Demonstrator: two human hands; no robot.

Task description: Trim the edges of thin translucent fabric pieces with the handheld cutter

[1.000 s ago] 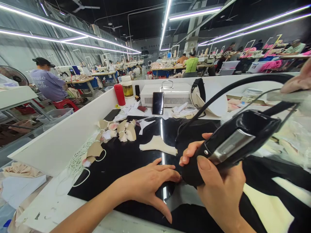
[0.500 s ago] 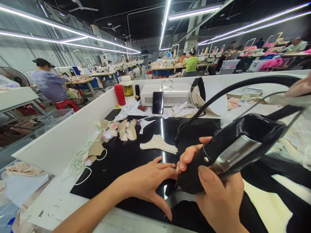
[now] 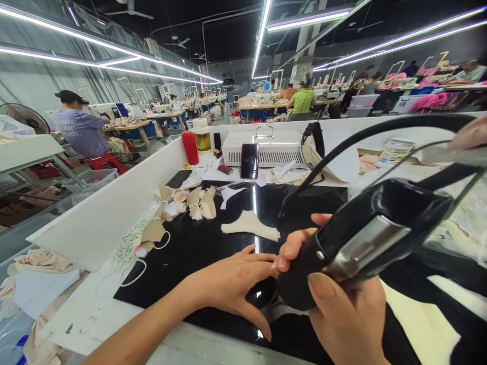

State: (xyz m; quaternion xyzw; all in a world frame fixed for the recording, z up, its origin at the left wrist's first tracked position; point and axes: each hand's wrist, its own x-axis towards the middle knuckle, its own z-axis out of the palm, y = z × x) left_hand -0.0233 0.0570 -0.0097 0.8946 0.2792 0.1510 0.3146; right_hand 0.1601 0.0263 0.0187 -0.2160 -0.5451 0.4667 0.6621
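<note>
Hands meet over a glossy black board [image 3: 205, 243] at a workbench in a busy sewing hall, the right hand [image 3: 352, 309] wrapped firmly around a black handheld tool [image 3: 365, 241] with a silver plate on its side. Tilted, the tool rises to the right, its rounded end low beside the left hand [image 3: 232, 281]. That hand lies flat on the board, thumb spread wide from the fingers, with no visible grasp; its fingertips reach the right hand's, and whether they press anything beneath is hidden. Black cable [image 3: 365, 137] arches above the tool.

Just beyond the hands lies a cream cut piece [image 3: 249, 225]; a larger pale yellow piece [image 3: 422, 324] rests near right. Tied beige bundles [image 3: 198, 203] and a tangle of pale cord [image 3: 131, 243] sit to the left. At the far edge, a phone [image 3: 249, 161] stands upright before a white box [image 3: 262, 147], with a red cylinder [image 3: 189, 147] and a jar [image 3: 202, 137] to its left. Farther off, one worker in lavender [image 3: 78, 126] sits far left, another in bright green [image 3: 302, 101] at far center.
</note>
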